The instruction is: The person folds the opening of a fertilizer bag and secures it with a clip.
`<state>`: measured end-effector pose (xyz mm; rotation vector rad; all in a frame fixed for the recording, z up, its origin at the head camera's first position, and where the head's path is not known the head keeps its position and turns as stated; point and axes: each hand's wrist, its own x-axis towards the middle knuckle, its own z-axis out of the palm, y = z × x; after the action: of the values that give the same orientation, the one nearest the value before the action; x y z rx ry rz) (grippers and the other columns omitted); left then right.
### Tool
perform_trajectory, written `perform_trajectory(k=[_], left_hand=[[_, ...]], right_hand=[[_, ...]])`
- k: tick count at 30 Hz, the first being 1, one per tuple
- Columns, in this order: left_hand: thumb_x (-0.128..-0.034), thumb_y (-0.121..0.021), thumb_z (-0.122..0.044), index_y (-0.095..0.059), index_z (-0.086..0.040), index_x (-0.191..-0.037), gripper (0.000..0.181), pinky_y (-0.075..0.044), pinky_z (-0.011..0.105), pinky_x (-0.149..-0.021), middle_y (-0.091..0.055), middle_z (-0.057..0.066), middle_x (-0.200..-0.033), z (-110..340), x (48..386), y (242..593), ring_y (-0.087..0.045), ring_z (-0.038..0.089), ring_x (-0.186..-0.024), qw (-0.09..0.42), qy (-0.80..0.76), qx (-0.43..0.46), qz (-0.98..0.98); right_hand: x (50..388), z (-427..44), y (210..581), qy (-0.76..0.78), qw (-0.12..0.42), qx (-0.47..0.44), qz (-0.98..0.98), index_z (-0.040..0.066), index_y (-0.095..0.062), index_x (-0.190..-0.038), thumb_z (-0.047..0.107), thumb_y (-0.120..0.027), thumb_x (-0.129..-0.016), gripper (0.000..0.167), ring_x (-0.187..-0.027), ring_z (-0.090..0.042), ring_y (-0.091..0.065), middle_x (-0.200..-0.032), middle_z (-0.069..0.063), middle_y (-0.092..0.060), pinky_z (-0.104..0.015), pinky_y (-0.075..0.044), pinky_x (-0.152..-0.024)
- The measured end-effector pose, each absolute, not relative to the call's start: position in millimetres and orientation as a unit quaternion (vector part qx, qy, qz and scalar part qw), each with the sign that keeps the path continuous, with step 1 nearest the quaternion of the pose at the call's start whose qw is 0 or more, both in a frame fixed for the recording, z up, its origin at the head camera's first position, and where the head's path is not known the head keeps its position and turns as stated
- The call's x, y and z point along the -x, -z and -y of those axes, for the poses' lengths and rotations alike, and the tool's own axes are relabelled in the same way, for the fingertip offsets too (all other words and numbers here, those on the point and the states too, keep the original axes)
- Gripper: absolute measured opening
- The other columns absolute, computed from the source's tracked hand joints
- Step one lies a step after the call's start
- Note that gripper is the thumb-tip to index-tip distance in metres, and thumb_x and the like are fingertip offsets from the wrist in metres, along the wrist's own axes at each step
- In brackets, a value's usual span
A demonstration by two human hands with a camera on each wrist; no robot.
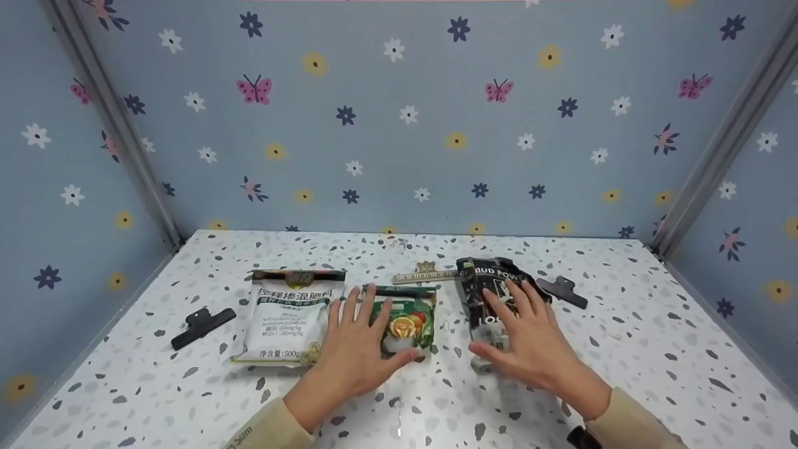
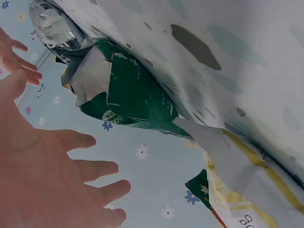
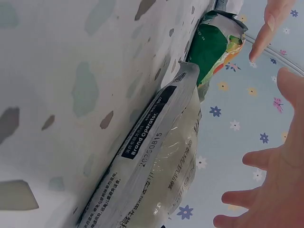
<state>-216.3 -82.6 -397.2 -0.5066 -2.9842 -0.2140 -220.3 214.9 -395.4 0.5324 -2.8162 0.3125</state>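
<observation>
Three packets lie in a row on the table: a white one (image 1: 283, 327), a small green one (image 1: 427, 302) with a fruit picture, and a black one (image 1: 475, 296). My left hand (image 1: 354, 352), fingers spread, is over the green packet's left side, beside the white packet. Over the black packet is my right hand (image 1: 535, 346), also with spread fingers. The left wrist view shows a gap between the left hand (image 2: 52, 175) and the green packet (image 2: 137, 95). In the right wrist view, the right hand (image 3: 273, 185) stands apart from the nearest packet (image 3: 161, 152).
A black clip (image 1: 202, 325) lies left of the white packet, another (image 1: 566, 292) right of the black one. A gold ruler-like piece (image 1: 424, 275) lies behind the green packet. Flowered panels (image 1: 399, 137) enclose the back and sides of the speckled table (image 1: 673, 362).
</observation>
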Motion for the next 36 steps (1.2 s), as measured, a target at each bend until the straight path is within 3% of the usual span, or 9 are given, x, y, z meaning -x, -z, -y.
perform_trajectory(k=[10,19,25,31,36], left_hand=[[-0.0866,-0.040,-0.082,-0.040,-0.014,-0.153,0.096,-0.019,0.063,-0.114,-0.025,0.017,-0.161,83,220,399,-0.021,0.042,-0.146,0.077,0.121,0.171,0.975],[-0.0899,-0.048,-0.074,-0.053,-0.015,-0.143,0.080,-0.042,0.059,-0.100,-0.050,0.011,-0.145,93,226,388,-0.046,0.035,-0.131,0.132,0.164,0.165,0.964],[-0.0930,-0.046,-0.072,-0.056,-0.012,-0.140,0.077,-0.042,0.054,-0.102,-0.056,0.011,-0.139,112,234,375,-0.051,0.034,-0.127,0.164,0.183,0.160,0.956],[-0.0953,-0.043,-0.070,-0.053,-0.011,-0.143,0.077,-0.042,0.058,-0.101,-0.055,0.015,-0.140,143,245,371,-0.050,0.038,-0.128,0.141,0.204,0.118,0.962],[-0.0965,-0.043,-0.068,-0.052,-0.010,-0.143,0.075,-0.043,0.059,-0.097,-0.058,0.016,-0.136,173,252,370,-0.053,0.039,-0.123,0.114,0.212,0.080,0.967]], right_hand=[[223,-213,397,-0.160,0.140,-0.221,0.952,0.017,-0.042,-0.152,0.065,-0.054,-0.093,0.077,-0.143,-0.044,-0.025,-0.159,-0.016,-0.028,-0.069,-0.035,-0.100],[225,-207,393,-0.197,0.128,-0.230,0.944,0.019,-0.048,-0.148,0.055,-0.059,-0.095,0.065,-0.135,-0.036,-0.039,-0.152,-0.012,-0.041,-0.061,-0.041,-0.100],[226,-196,387,-0.218,0.120,-0.246,0.937,0.018,-0.050,-0.146,0.054,-0.057,-0.097,0.061,-0.134,-0.034,-0.042,-0.149,-0.009,-0.044,-0.057,-0.038,-0.105],[232,-180,385,-0.243,0.089,-0.247,0.934,0.016,-0.050,-0.146,0.061,-0.050,-0.097,0.066,-0.131,-0.030,-0.047,-0.145,-0.007,-0.048,-0.051,-0.038,-0.107],[243,-159,384,-0.277,0.082,-0.251,0.924,0.011,-0.052,-0.142,0.049,-0.055,-0.100,0.057,-0.118,-0.026,-0.056,-0.137,-0.006,-0.053,-0.048,-0.044,-0.101]])
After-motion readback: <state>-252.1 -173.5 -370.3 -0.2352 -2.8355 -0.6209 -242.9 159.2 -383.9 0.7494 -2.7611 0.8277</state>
